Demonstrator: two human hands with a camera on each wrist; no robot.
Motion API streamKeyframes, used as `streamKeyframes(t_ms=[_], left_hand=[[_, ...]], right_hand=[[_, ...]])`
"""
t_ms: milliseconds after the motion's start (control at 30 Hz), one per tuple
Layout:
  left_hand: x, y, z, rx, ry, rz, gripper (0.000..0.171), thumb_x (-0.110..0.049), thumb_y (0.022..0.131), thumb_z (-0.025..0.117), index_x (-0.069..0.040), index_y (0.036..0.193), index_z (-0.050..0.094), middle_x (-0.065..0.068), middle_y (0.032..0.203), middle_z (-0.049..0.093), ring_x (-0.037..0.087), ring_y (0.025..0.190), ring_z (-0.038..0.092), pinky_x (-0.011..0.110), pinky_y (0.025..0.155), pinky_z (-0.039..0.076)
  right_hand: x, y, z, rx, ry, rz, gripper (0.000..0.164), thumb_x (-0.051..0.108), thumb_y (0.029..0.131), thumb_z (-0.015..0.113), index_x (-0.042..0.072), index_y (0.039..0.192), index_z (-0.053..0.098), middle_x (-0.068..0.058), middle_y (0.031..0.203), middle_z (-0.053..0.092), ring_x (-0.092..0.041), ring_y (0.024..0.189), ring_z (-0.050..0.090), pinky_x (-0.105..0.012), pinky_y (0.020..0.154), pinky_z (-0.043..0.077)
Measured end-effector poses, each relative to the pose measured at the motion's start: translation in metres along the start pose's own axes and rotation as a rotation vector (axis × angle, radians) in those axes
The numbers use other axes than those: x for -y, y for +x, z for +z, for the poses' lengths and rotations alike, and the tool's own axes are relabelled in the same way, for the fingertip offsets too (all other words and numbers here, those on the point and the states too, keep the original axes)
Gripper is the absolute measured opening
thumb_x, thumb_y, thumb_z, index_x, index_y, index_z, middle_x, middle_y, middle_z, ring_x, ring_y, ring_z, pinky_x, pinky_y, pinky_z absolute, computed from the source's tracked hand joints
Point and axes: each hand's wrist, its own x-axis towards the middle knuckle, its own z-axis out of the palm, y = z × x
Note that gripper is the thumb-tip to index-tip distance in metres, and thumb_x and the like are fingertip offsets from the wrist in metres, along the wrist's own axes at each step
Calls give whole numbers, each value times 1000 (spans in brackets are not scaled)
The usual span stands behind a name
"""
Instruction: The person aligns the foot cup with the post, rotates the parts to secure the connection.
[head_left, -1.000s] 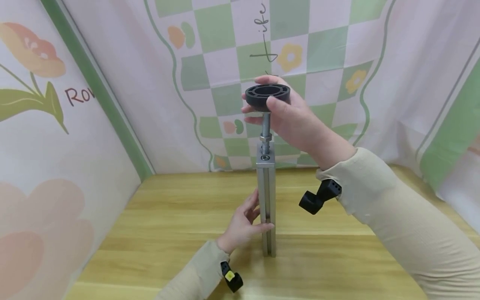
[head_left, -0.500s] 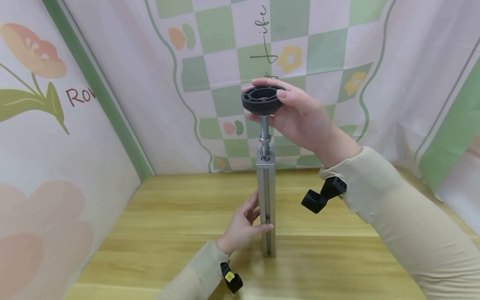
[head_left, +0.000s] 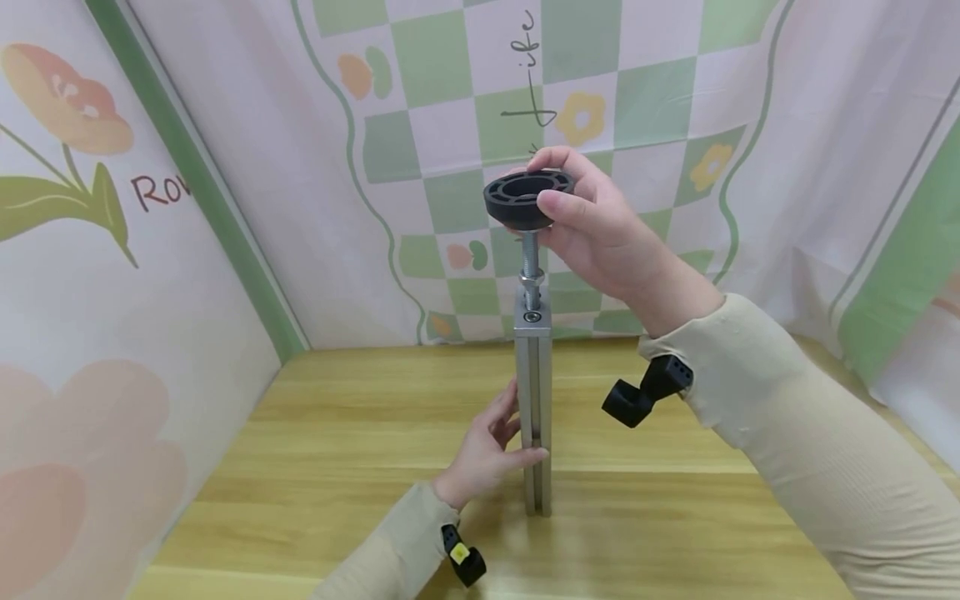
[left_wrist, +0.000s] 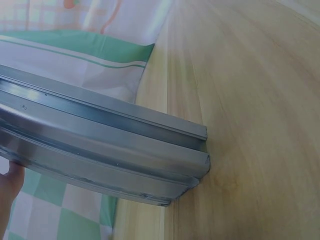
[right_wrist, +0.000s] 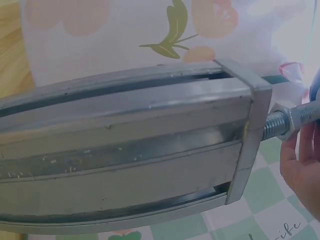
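A slotted aluminium profile (head_left: 535, 392) stands upright on the table, capped by a metal end plate (head_left: 532, 324) with a screw in it. From the plate rises a threaded rod (head_left: 530, 254) with a hex nut (right_wrist: 290, 121), topped by a round black levelling foot (head_left: 517, 215). My right hand (head_left: 600, 225) grips the foot's rim, thumb on its top edge and fingers behind and below. My left hand (head_left: 487, 454) holds the profile low down, thumb across the front face; in the left wrist view the profile's lower end (left_wrist: 187, 175) meets the wood.
The wood-grain table (head_left: 360, 417) extends around the profile. A checkered green and white curtain (head_left: 442, 125) hangs behind, with a floral cloth wall (head_left: 90, 250) on the left. Black camera mounts (head_left: 645, 392) sit on both wrists.
My right hand's fingers have shifted around the foot's rim, the thumb sliding inward and back; the foot has wobbled slightly. The left hand and the profile have stayed put.
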Motion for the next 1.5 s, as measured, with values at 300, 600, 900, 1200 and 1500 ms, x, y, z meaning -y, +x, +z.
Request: streamKeyframes(t_ms=[300,600,900,1200,1500], left_hand=[[-2,-1,0,2,4,-9,90,9,80,66,-8,151,14,5,159,12,29,137,32,40,112,31],[1,-1,0,1,3,22,90,9,80,67,-7,151,14,6,159,13,28,137,32,43,111,30],[3,0,-1,4,-4,40,88,7,81,67,-6,151,15,7,159,12,18,135,36,35,111,32],[1,1,-1,-6,2,35,89,9,80,67,-6,151,15,8,158,15,15,132,38,35,110,34],[-2,1,0,-3,1,1,90,9,80,67,-9,152,15,5,159,16,27,136,34,34,111,33]], right_hand=[[0,-1,6,-63,-62,-9,24,5,81,61,11,98,44,-10,110,52,-24,102,51,-27,78,44],[-3,-1,7,-76,-45,-49,42,17,75,79,12,94,42,-5,103,51,-21,100,50,-29,82,41],[-3,-5,-1,-34,-37,-29,26,25,89,58,13,109,48,-8,114,47,-21,110,47,-34,94,38],[-4,1,-1,26,22,-13,40,24,89,53,10,126,46,-15,126,48,-28,116,46,-36,99,37],[-1,4,0,58,60,12,54,15,82,46,1,134,41,-20,128,48,-30,115,44,-40,99,39]])
